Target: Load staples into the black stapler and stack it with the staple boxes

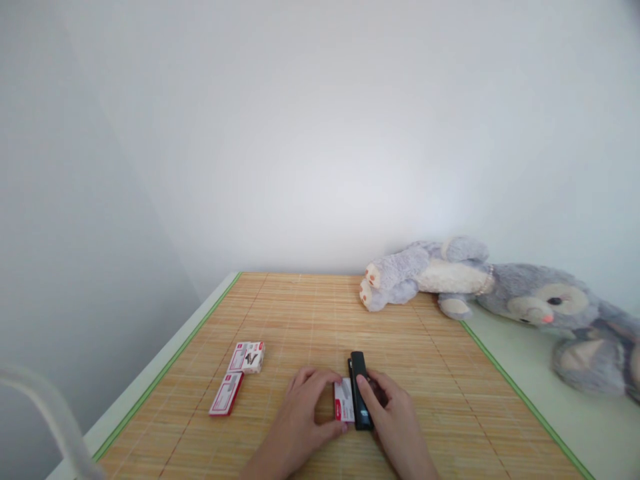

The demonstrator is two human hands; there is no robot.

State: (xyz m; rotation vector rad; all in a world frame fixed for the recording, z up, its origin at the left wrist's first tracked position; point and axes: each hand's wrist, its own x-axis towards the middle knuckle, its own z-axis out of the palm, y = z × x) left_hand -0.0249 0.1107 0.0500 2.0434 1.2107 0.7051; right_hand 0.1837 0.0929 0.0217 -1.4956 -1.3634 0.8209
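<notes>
My left hand (304,420) grips a small white and red staple box (343,401) by its two ends, thumb at the near end and fingers at the far end. Right beside the box lies a black stapler (361,393), lengthwise away from me. My right hand (395,417) is closed around the stapler from the right, its thumb on top. Box and stapler sit side by side on the bamboo mat (310,320), seemingly touching. The fingers of my right hand are partly hidden behind the stapler.
To the left are small white and red boxes (226,395), one with a picture (254,358) on it. A grey plush toy (460,273) lies along the back right, against the wall (320,133). A pale curved cord-like thing (45,393) shows at lower left.
</notes>
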